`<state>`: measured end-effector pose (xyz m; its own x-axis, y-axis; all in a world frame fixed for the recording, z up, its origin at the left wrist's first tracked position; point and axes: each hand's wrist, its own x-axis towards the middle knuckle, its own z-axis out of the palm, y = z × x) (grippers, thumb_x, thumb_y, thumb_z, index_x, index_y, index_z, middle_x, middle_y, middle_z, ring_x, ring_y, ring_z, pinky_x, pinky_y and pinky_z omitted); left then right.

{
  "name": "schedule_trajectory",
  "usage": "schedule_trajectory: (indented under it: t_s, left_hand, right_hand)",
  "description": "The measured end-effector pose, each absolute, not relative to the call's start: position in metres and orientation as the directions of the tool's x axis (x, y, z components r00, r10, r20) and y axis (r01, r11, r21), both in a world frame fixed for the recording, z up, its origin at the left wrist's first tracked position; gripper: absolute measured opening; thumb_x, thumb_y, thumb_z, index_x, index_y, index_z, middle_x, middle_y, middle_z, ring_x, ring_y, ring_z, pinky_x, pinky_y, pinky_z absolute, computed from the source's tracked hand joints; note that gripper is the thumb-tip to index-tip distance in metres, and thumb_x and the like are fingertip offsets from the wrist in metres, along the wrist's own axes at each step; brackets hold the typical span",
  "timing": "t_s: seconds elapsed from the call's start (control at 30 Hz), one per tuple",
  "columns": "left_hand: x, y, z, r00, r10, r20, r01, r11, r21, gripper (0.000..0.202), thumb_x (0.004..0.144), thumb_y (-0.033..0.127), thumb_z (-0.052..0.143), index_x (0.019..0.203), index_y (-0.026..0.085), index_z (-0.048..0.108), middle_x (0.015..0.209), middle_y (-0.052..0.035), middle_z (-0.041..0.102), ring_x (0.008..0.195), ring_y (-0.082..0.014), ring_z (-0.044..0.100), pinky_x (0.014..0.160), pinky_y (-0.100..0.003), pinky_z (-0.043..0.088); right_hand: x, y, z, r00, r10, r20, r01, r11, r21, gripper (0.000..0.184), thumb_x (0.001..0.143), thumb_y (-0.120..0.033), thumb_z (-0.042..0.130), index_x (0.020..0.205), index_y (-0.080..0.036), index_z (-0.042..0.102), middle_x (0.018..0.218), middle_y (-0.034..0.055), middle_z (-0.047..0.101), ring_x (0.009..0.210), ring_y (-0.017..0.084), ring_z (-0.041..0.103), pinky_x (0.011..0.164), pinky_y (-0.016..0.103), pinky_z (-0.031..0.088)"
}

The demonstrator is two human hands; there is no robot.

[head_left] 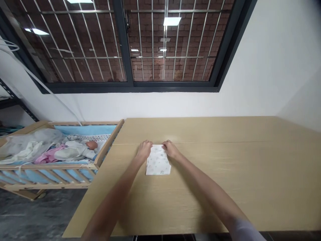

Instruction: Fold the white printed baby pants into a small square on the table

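A small white cloth with a faint print lies folded into a rectangle on the wooden table. My left hand is closed at the cloth's far left corner, fingers bent over the edge. At the far right corner, my right hand pinches the cloth between thumb and fingers. Both forearms reach in from the table's near edge, on either side of the cloth. The near part of the cloth rests flat, and its lower layers are hidden.
Left of the table stands a wooden crib with blue lining. In it lie a baby-like figure in white, a pink cloth and sheer netting. A barred window and white wall rise behind.
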<state>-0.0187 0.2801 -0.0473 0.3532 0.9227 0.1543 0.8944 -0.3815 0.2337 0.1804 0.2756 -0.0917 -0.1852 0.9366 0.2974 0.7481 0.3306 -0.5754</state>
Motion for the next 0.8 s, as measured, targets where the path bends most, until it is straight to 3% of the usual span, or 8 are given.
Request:
schedule_trajectory:
  t_s: [0.1,0.17,0.27,0.4,0.5,0.57,0.67,0.8]
  left_hand:
    - [-0.013,0.281,-0.058,0.326,0.932,0.157,0.919,-0.352,0.179,0.025,0.098,0.014,0.047,0.106,0.014,0.071,0.108,-0.0121,0.071,0.102,-0.0228,0.065,0.092,-0.036,0.049]
    - [-0.012,0.264,-0.06,0.297,0.932,0.208,0.932,-0.331,0.148,0.033,0.1,0.014,0.04,0.119,0.012,0.066,0.124,-0.0173,0.066,0.114,-0.0262,0.062,0.099,-0.039,0.047]
    - [-0.012,0.212,-0.072,0.287,0.915,0.282,0.937,-0.329,0.114,0.044,0.103,0.024,0.036,0.14,0.006,0.051,0.148,-0.0235,0.05,0.133,-0.033,0.05,0.109,-0.047,0.041]
    - [-0.008,0.126,-0.119,0.382,0.851,0.36,0.906,-0.421,0.035,0.059,0.1,0.042,0.043,0.143,0.002,0.048,0.15,-0.0257,0.049,0.14,-0.0393,0.044,0.108,-0.052,0.044]
    - [-0.004,0.091,-0.152,0.361,0.864,0.35,0.92,-0.391,0.015,0.06,0.097,0.044,0.046,0.138,0.002,0.054,0.141,-0.0264,0.057,0.133,-0.0394,0.053,0.106,-0.053,0.047]
    - [-0.001,0.085,-0.159,0.328,0.886,0.328,0.934,-0.355,0.024,0.056,0.097,0.043,0.047,0.132,0.001,0.06,0.133,-0.0264,0.063,0.126,-0.0392,0.058,0.106,-0.054,0.048]
    - [-0.001,0.091,-0.158,0.323,0.879,0.35,0.932,-0.359,0.044,0.056,0.098,0.042,0.046,0.133,0.001,0.06,0.135,-0.0273,0.062,0.127,-0.0387,0.058,0.105,-0.053,0.049]
    - [-0.006,0.098,-0.155,0.368,0.857,0.361,0.914,-0.405,0.027,0.056,0.099,0.041,0.044,0.138,0.004,0.056,0.143,-0.0264,0.057,0.132,-0.0374,0.055,0.104,-0.051,0.052]
  right_hand:
    - [0.178,0.28,-0.106,-0.178,0.945,0.273,0.773,0.306,-0.556,0.024,0.096,-0.013,0.049,0.098,-0.014,0.072,0.104,0.0126,0.069,0.094,0.026,0.068,0.088,0.034,0.052]
    - [0.18,0.275,-0.105,-0.175,0.942,0.286,0.782,0.31,-0.541,0.028,0.099,-0.015,0.047,0.117,-0.014,0.069,0.118,0.0146,0.067,0.107,0.027,0.065,0.096,0.036,0.05]
    - [0.185,0.26,-0.088,-0.293,0.888,0.354,0.77,0.439,-0.463,0.042,0.106,-0.026,0.045,0.147,-0.017,0.051,0.144,0.0153,0.055,0.133,0.028,0.05,0.114,0.041,0.038]
    - [0.172,0.225,-0.067,-0.695,0.632,0.343,0.563,0.775,-0.287,0.053,0.111,-0.036,0.036,0.161,-0.02,0.031,0.165,0.0113,0.03,0.152,0.026,0.024,0.124,0.046,0.021]
    - [0.152,0.202,-0.073,-0.866,0.43,0.257,0.348,0.885,-0.31,0.056,0.112,-0.037,0.033,0.164,-0.023,0.019,0.168,0.0065,0.022,0.154,0.022,0.017,0.126,0.043,0.019]
    - [0.144,0.2,-0.088,-0.911,0.357,0.205,0.274,0.898,-0.345,0.056,0.112,-0.037,0.033,0.164,-0.021,0.018,0.168,0.0071,0.021,0.154,0.021,0.018,0.126,0.041,0.019]
    - [0.147,0.221,-0.111,-0.91,0.399,0.112,0.336,0.869,-0.364,0.054,0.112,-0.037,0.034,0.163,-0.022,0.026,0.167,0.0056,0.023,0.153,0.02,0.02,0.126,0.039,0.017]
    - [0.166,0.277,-0.12,-0.781,0.621,0.067,0.567,0.75,-0.341,0.052,0.109,-0.034,0.041,0.16,-0.028,0.032,0.166,0.0004,0.024,0.154,0.02,0.018,0.127,0.042,0.013]
